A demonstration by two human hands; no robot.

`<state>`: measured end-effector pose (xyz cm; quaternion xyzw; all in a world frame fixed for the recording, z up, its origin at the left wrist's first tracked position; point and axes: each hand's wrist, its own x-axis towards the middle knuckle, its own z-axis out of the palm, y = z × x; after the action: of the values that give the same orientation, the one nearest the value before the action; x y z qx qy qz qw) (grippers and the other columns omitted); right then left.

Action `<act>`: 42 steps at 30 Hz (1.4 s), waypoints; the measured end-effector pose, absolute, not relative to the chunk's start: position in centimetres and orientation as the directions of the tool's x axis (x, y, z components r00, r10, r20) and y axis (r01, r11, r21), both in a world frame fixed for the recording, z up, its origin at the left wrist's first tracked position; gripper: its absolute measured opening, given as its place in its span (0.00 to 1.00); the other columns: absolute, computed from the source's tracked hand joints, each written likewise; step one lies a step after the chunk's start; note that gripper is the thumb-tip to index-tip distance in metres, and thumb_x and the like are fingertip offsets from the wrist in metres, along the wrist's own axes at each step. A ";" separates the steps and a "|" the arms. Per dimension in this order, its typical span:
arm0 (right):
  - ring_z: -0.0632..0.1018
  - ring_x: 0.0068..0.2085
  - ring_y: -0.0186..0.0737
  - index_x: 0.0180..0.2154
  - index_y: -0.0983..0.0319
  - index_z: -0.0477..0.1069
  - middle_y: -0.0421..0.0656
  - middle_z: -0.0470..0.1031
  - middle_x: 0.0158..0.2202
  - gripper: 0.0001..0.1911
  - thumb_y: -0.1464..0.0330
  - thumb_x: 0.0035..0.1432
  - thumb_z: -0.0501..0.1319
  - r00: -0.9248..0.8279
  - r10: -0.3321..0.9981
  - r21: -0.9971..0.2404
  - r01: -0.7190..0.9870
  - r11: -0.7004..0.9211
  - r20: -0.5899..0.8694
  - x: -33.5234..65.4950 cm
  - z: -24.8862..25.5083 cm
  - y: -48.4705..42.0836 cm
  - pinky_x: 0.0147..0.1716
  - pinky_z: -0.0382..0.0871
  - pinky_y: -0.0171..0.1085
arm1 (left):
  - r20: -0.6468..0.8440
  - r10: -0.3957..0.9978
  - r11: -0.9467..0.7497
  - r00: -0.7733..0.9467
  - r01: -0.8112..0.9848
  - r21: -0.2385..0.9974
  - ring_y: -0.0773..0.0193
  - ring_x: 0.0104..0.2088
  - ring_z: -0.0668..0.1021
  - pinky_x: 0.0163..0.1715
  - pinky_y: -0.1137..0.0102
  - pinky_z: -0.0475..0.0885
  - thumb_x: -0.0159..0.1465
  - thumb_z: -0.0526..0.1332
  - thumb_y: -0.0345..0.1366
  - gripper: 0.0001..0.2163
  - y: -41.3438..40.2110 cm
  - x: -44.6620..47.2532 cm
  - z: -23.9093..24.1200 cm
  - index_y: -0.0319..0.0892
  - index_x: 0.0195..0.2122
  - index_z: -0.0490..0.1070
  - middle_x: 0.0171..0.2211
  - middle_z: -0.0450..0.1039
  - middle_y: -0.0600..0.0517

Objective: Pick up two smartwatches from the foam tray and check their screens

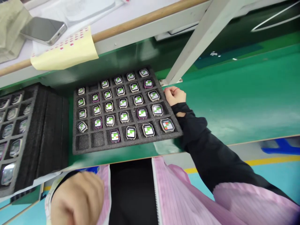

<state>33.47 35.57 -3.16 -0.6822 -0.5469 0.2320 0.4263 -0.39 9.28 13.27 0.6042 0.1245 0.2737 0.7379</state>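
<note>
A black foam tray [81, 147] of small watches [124, 117] lies on a green bench [234, 100], close to its near edge. The right hand [174, 96] is laid against the tray's far right corner, fingers curled closed over the edge there; whether the foam is actually pinched cannot be told. The left hand [76, 200] is held low near the body, well apart from the tray, closed in a loose fist with nothing seen in it.

The tray is judged light and soft: open-cell foam that will flex and sag if lifted by one corner. The watches sit loose in square pockets, screens up and lit, with two pockets at the near left left unfilled. They are likely to be tipped out if the tray is tilted, and their glass faces can be scratched or smudged. A hold is best taken on the foam border at two opposite sides, or the tray is slid flat over the surface.

The bench surface is smooth and glossy, so little drag is expected. A slanted white strut [199, 40] is footed just beyond the right hand and limits travel that way. To the left, a taller stack of trays [51, 125] holding more watches stands just beside. Overhead, a shelf carries a phone [43, 29] and a yellow sticker sheet [67, 51].
</note>
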 end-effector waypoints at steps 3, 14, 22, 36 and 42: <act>0.78 0.30 0.47 0.27 0.60 0.73 0.40 0.74 0.23 0.07 0.70 0.59 0.62 0.303 0.945 -0.860 0.507 -0.052 0.122 33.7 -3.2 35.3 0.38 0.72 0.40 | -0.188 0.973 0.157 0.135 0.214 0.964 0.60 0.30 0.77 0.33 0.66 0.72 0.72 0.55 0.45 0.16 8.7 -0.6 13.2 0.49 0.29 0.76 0.27 0.76 0.51; 0.73 0.25 0.39 0.31 0.64 0.75 0.44 0.76 0.26 0.06 0.75 0.55 0.60 0.291 0.955 -0.970 0.208 -0.124 -0.060 33.6 -2.1 31.7 0.25 0.64 0.34 | -0.265 0.963 0.249 -0.047 0.526 0.813 0.61 0.42 0.78 0.46 0.68 0.70 0.71 0.56 0.42 0.11 9.4 1.3 9.1 0.44 0.39 0.77 0.40 0.78 0.50; 0.64 0.18 0.35 0.32 0.64 0.77 0.38 0.66 0.18 0.06 0.71 0.52 0.62 0.297 0.949 -0.988 0.077 -0.132 -0.104 34.0 -1.3 30.1 0.16 0.56 0.30 | -0.609 0.629 0.373 0.483 0.500 0.782 0.65 0.33 0.78 0.37 0.72 0.70 0.72 0.53 0.44 0.16 8.4 -0.6 10.4 0.42 0.39 0.77 0.32 0.78 0.51; 0.65 0.17 0.36 0.28 0.60 0.77 0.41 0.67 0.18 0.15 0.56 0.43 0.69 0.244 0.962 -0.990 -0.093 -0.105 -0.125 35.3 1.7 25.6 0.11 0.59 0.29 | -0.131 0.986 0.169 -0.106 0.628 0.760 0.59 0.44 0.78 0.48 0.66 0.70 0.71 0.56 0.43 0.11 11.4 1.1 9.7 0.45 0.43 0.76 0.43 0.78 0.50; 0.76 0.23 0.42 0.34 0.58 0.83 0.46 0.79 0.28 0.13 0.57 0.51 0.70 0.115 0.985 -0.970 0.193 -0.148 -0.128 36.3 2.7 22.1 0.14 0.72 0.32 | -0.135 0.990 0.062 0.028 0.786 0.615 0.55 0.53 0.75 0.57 0.59 0.69 0.70 0.59 0.42 0.16 12.6 0.6 8.0 0.47 0.57 0.69 0.53 0.74 0.48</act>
<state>36.31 22.12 2.65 -0.6063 -0.4856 0.4545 0.4359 0.63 12.56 7.98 0.6600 0.6728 0.1828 0.2797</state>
